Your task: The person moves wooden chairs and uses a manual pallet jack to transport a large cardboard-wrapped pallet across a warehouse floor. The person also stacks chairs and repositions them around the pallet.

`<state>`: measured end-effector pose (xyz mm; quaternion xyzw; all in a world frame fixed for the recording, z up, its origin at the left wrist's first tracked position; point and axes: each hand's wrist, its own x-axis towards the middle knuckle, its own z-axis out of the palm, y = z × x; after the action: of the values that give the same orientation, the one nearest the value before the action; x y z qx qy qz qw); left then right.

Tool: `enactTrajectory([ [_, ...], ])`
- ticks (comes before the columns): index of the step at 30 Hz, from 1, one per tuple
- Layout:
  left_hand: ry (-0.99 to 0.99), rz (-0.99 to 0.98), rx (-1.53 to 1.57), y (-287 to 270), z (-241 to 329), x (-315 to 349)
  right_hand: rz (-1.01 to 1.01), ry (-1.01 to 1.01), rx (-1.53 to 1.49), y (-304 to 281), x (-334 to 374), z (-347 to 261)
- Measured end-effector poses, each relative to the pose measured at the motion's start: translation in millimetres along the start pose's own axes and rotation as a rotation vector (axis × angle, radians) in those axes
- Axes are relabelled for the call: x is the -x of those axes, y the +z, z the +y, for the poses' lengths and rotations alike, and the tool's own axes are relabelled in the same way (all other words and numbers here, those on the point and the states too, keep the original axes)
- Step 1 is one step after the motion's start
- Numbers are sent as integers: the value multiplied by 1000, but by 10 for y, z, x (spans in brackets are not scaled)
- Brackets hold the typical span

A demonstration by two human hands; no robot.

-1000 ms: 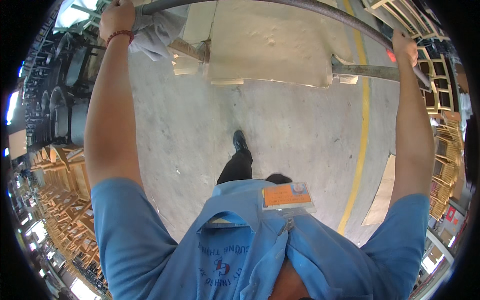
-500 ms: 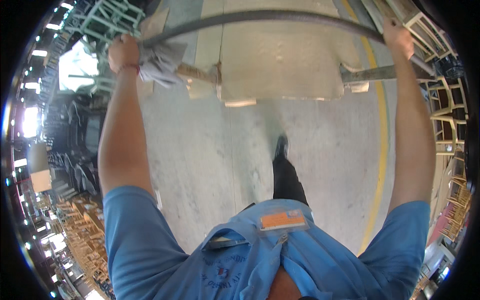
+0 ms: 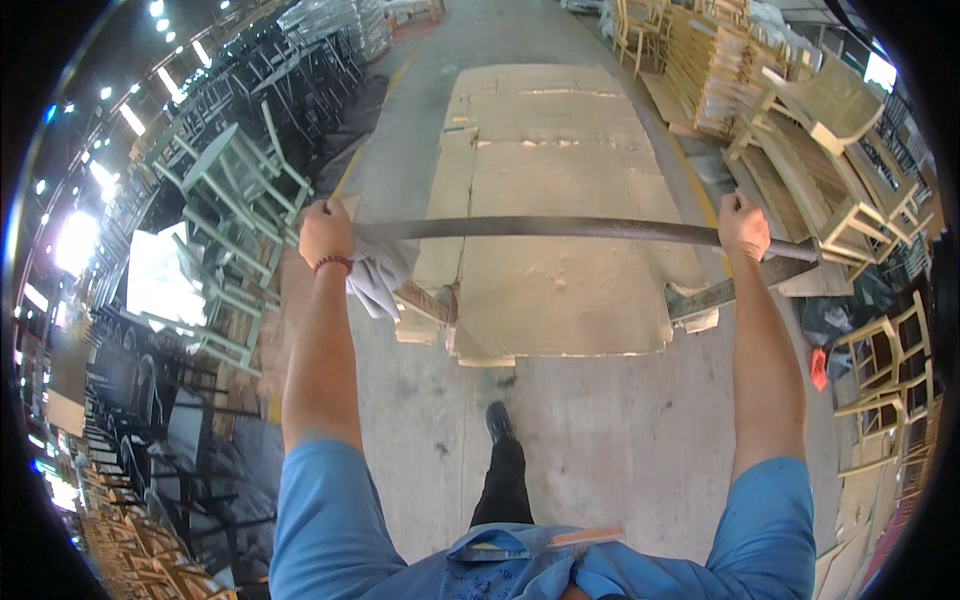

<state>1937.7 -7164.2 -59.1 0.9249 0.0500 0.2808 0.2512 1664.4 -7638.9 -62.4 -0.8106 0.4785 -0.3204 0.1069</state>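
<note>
- Along my left: stacked pale green wooden chairs [image 3: 232, 170], legs pointing various ways; behind them a tangled row of black chairs [image 3: 300, 85].
- Along my right: a pale wooden chair with a curved back [image 3: 828, 105] set on other furniture, a tall stack of flat light-brown pieces [image 3: 712, 68] farther ahead, and openwork blond wooden chairs [image 3: 885, 365] nearer me.
- A yellow painted floor line [image 3: 709, 212] runs between the cart and the right-hand furniture; smooth, stained grey concrete floor [image 3: 610, 430] lies between.
- Both hands apart, each closed in a fist on the dark grey rounded push bar [image 3: 560, 228], which spans crosswise before me: left hand [image 3: 327, 236] at its left end, right hand [image 3: 744, 228] just short of its right end.
- Low flat cart covered in tan cardboard [image 3: 560, 290] sits directly ahead, beyond and below the bar; its sheets are creased, edges torn and ragged.
- Soft, crumpled grey cloth [image 3: 380, 278] hangs beside my left fist; fist and cloth hide the bar's left end. Cannot tell whether my fingers pinch the cloth.
- Cart wheels hidden under the cardboard.
- White sheet-like patch [image 3: 165, 275] at left overexposed; material unclear.
- Small red-orange object [image 3: 818, 370] at right, kind unreadable.
- One black shoe [image 3: 497, 420] shows below the cart's near edge.
</note>
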Motion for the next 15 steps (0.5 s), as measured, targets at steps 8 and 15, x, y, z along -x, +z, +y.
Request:
enactTrajectory([
  [8,9,-94,38,1724,906,-1504,76,-28,35,1519,-1799,-932],
  [15,67,-82,61,3084,1725,-2893,61,-13,-5,2714,-3253,-1753],
])
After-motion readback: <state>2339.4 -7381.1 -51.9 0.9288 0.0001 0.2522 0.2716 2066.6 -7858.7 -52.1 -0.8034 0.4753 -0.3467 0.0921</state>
